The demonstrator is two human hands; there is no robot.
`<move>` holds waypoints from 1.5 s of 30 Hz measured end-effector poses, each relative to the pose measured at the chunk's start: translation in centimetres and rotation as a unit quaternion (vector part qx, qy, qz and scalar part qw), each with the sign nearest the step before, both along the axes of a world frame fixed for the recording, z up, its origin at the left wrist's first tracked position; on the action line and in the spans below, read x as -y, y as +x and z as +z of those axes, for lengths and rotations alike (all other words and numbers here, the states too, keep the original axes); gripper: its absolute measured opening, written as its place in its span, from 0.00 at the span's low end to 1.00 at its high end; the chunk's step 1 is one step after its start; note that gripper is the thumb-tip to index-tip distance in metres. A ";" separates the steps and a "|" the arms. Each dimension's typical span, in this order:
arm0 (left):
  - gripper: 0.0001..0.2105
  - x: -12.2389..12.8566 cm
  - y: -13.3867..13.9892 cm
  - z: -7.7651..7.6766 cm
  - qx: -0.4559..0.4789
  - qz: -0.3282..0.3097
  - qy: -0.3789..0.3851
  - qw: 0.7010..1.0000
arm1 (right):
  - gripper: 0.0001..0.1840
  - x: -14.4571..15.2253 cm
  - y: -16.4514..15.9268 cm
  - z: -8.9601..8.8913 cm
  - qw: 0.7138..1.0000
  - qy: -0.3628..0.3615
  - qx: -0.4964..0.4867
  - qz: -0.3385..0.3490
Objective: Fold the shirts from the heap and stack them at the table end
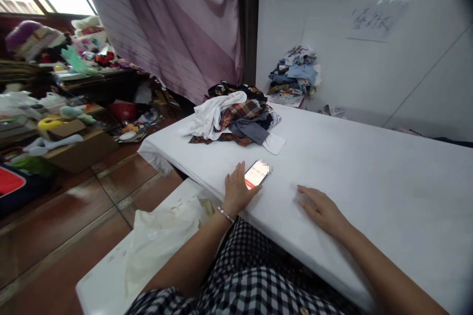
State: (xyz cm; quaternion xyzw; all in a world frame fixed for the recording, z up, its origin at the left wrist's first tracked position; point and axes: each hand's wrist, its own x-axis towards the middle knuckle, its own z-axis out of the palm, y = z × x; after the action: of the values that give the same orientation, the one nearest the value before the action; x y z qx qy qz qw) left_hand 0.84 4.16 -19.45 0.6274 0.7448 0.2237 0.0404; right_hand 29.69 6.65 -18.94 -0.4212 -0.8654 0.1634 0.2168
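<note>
My left hand (pixel 237 188) rests on the white table (pixel 369 177), its fingers touching a lit smartphone (pixel 257 173) with a red and white screen. A thin bracelet sits on that wrist. My right hand (pixel 320 208) lies flat on the table, palm down, fingers spread, holding nothing. Beyond the phone lies a heap of clothes (pixel 232 115): a white garment, a plaid one, a grey one and dark printed cloth.
A second pile of clothes (pixel 295 75) sits at the far table edge against the white wall. A white bench with a pale plastic bag (pixel 162 241) stands to my left. Cardboard boxes, toys and clutter (pixel 62 123) fill the tiled floor on the left.
</note>
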 end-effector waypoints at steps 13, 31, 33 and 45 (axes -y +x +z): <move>0.45 2.2 -0.3 0.2 0.021 -0.007 -0.047 0.999 | 0.24 -0.8 0.8 -4.2 0.992 0.072 0.099 0.027; 0.44 -0.2 1.1 -1.7 -0.014 -0.016 0.017 1.000 | 0.30 0.6 -0.8 -3.8 0.984 0.046 0.140 0.102; 0.43 -0.5 1.1 -2.0 -0.019 -0.018 0.029 0.999 | 0.31 0.8 -0.8 -4.0 0.985 0.046 0.138 0.099; 0.41 -0.9 1.3 -1.6 -0.025 0.009 0.023 0.999 | 0.32 2.9 -1.5 -2.5 0.961 -0.043 0.054 0.266</move>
State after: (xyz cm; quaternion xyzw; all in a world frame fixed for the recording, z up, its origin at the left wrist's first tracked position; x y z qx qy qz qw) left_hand 2.14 5.10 -21.01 0.6268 0.7458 0.2257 0.0049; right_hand 28.17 3.73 -21.41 -0.1925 -0.9488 0.2293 0.1004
